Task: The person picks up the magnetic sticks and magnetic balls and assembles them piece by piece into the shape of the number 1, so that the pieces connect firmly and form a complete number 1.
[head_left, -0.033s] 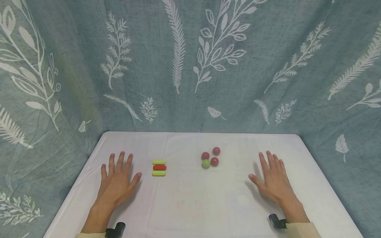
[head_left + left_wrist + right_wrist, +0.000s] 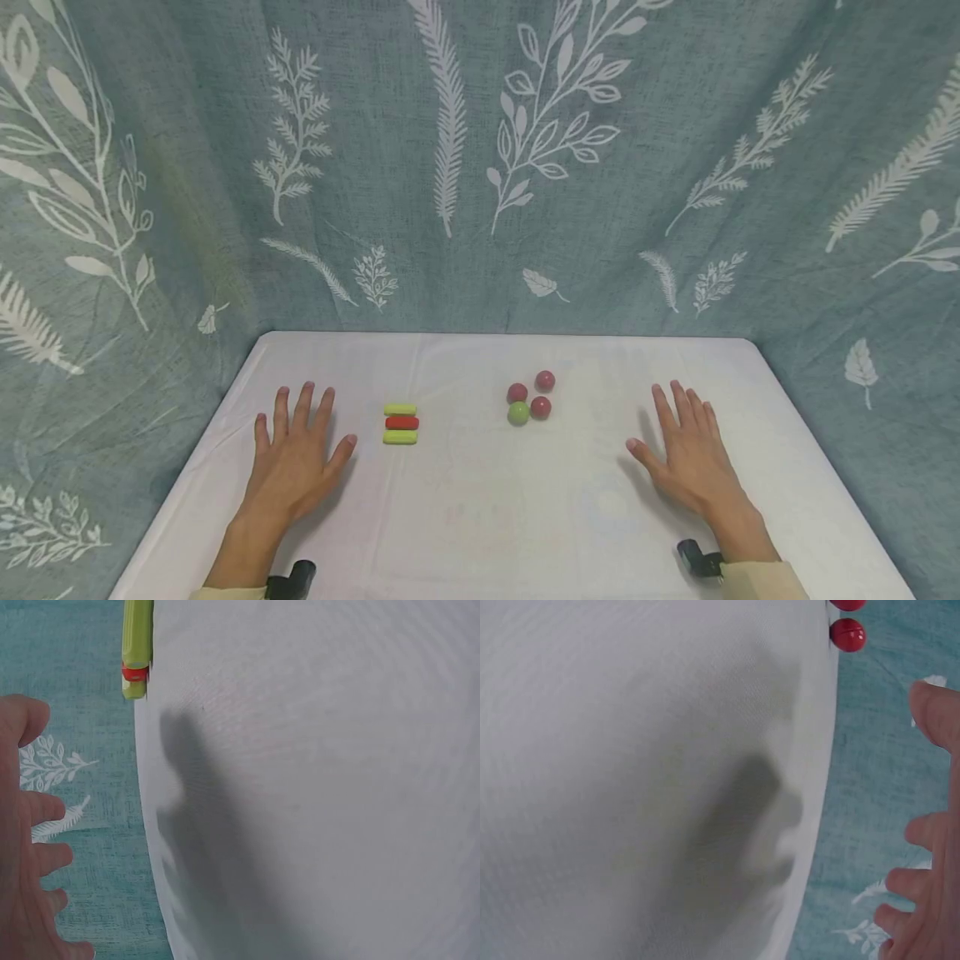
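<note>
My left hand [image 2: 291, 462] is spread palm down at the left of the white table, fingers straight and holding nothing. Just right of its thumb lie three short rods in a stack-like row: a yellow-green rod [image 2: 400, 409], a red rod [image 2: 402, 422] and another yellow-green rod [image 2: 401, 437]. In the left wrist view the near green rod [image 2: 137, 634] looks ribbed. At the right, my right hand [image 2: 693, 462] is also spread with nothing in it. Left of it, toward the middle, sit three small red balls [image 2: 541, 407] and a green ball [image 2: 518, 413], close together.
The white cloth-covered table [image 2: 480, 517] has a far edge against a blue-green curtain [image 2: 480, 275] with white leaf prints, which also hangs at both sides. Both hands cast shadows on the cloth. A dark wrist device [image 2: 699, 558] is strapped at each wrist.
</note>
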`<state>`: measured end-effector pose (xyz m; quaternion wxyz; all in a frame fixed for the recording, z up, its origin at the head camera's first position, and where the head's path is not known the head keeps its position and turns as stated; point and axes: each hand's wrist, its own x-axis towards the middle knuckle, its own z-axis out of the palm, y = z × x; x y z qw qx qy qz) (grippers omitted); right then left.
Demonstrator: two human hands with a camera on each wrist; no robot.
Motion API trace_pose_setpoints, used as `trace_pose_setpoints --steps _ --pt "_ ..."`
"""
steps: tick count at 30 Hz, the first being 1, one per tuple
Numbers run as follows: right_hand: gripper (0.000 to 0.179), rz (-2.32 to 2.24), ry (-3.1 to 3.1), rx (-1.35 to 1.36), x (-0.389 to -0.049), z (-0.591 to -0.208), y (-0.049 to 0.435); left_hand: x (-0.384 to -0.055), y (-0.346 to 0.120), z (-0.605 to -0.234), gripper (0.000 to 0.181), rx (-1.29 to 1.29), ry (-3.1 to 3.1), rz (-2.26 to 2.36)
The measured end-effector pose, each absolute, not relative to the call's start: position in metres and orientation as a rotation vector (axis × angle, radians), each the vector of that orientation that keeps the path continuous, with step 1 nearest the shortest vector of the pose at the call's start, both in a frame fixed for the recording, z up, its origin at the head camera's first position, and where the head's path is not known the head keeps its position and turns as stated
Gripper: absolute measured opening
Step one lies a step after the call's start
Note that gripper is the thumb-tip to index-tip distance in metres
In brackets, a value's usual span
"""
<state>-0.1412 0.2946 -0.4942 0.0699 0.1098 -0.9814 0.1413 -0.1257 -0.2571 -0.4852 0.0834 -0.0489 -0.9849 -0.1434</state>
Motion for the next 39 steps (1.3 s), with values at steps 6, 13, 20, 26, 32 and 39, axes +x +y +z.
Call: trace_pose_setpoints --steps 6,13,20,26,32,39 --pt "0.09 0.529 -2.929 0.35 -0.143 -0.486 0.295 -0.128 -0.26 -0.483 0.081 -0.154 -2.959 -0.431" --pt "0.085 0.74 -2.886 0.361 -0.147 -0.471 0.293 -0.129 -0.273 -0.472 0.078 -0.237 -2.855 -0.73" --pt "0.074 0.822 -2.726 0.462 -0.156 -0.46 0.287 -0.127 -0.28 -0.454 0.084 -0.221 -2.734 -1.091" --pt "0.065 0.921 -2.664 0.5 -0.166 -0.456 0.282 -0.127 -0.28 -0.457 0.077 -0.264 -2.606 -1.239" --pt "0.059 1.079 -2.69 0.471 -0.175 -0.456 0.272 -0.128 -0.278 -0.462 0.066 -0.339 -2.487 -1.456" --pt "0.053 1.188 -2.679 0.491 -0.186 -0.462 0.259 -0.13 -0.274 -0.464 0.057 -0.372 -2.456 -1.652"
